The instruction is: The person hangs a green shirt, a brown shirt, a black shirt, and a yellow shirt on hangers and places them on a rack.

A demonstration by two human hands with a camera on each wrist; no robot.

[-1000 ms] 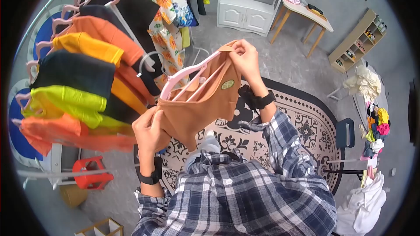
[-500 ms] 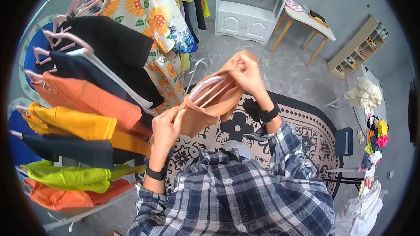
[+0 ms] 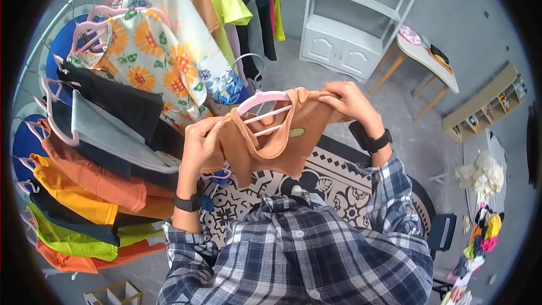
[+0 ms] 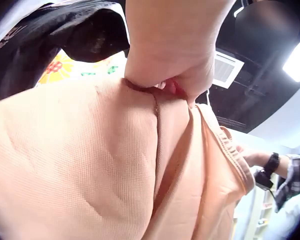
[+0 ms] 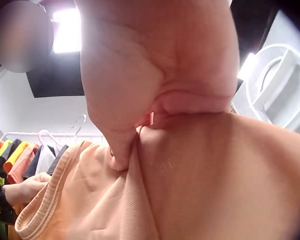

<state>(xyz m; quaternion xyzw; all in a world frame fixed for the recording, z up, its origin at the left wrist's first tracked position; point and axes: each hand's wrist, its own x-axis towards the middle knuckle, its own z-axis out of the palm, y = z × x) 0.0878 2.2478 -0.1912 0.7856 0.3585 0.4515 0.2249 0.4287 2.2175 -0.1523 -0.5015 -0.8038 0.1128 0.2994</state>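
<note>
A light brown shirt with a small green patch hangs spread between both hands in the head view. Inside its neckline sits a pink hanger, its metal hook pointing up. The left hand pinches one shoulder of the shirt; the right hand pinches the other. In the left wrist view the left hand grips the folded fabric. The right wrist view has the right hand pinching a fold of the same shirt between thumb and fingers.
On the left, a rack carries many garments, among them a floral shirt and a yellow one. A white cabinet, a small table and a shelf unit stand at the back. A patterned rug lies below.
The shirt has turned its neckline toward the wearer and is stretched wider. Both hands have moved apart, still pinching it. The view has shifted, and the rack's clothes appear in different places.
</note>
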